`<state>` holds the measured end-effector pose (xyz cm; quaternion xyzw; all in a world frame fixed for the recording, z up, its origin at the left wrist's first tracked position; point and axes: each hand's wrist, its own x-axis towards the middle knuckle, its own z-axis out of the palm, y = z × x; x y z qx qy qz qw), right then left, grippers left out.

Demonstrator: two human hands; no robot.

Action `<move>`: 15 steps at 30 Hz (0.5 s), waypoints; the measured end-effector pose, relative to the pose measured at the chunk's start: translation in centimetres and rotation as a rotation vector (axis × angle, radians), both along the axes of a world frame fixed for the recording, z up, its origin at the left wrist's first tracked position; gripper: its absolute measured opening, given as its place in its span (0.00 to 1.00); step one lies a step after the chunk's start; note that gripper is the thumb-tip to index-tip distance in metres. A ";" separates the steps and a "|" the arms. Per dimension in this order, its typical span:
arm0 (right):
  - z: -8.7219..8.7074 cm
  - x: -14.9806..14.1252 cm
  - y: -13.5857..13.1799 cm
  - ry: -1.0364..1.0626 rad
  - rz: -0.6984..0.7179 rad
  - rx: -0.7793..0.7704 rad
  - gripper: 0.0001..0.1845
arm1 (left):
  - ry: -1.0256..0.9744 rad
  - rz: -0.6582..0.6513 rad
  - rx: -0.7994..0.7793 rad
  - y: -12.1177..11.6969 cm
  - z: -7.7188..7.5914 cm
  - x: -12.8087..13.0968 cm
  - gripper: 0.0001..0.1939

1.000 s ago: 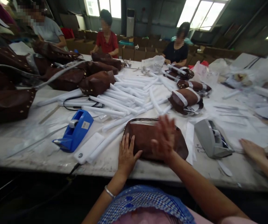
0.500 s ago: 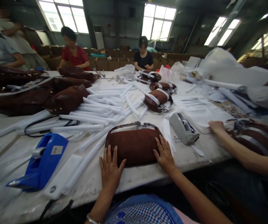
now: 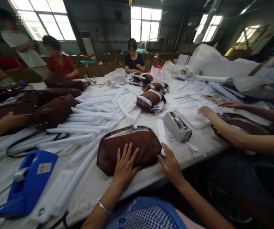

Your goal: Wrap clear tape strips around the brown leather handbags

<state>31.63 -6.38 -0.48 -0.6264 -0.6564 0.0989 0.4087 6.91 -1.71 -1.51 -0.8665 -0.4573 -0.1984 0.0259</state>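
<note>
A brown leather handbag (image 3: 141, 143) lies on the white-covered table right in front of me, its strap and clear wrapping along the far edge. My left hand (image 3: 125, 162) rests flat on the bag's near face with the fingers spread. At the bag's right end is my right hand (image 3: 171, 163), fingers apart and the fingertips at its corner. A strip of white paper (image 3: 161, 132) lies just beyond that corner. The grey tape dispenser (image 3: 177, 125) stands to the right of the strip.
A blue tape dispenser (image 3: 29, 181) stands at the left. White padded tubes (image 3: 86, 124) spread across the middle, beside more brown bags (image 3: 53, 111). A wrapped bag (image 3: 150, 100) lies farther back. Co-workers' arms (image 3: 242, 133) reach in from the right, and another hand (image 3: 13, 121) from the left.
My left hand has moved from the bag's left corner onto its face. The bag is tilted differently, showing its left end. A co-worker's hand has appeared at left. The view has turned right.
</note>
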 end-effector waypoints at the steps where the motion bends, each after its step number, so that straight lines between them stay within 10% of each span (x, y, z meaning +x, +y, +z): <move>1: 0.0 -0.1 -0.9 0.133 -0.069 -0.043 0.28 | 0.006 0.001 -0.006 -0.1 -0.1 -0.1 0.41; 7: -2.0 -0.8 -2.3 0.703 -0.047 -0.455 0.36 | 0.041 0.015 -0.040 -0.3 0.8 -0.2 0.43; 15: 0.1 -0.5 0.1 0.811 -0.014 -0.564 0.27 | 0.042 0.019 -0.022 -0.1 1.0 -0.4 0.42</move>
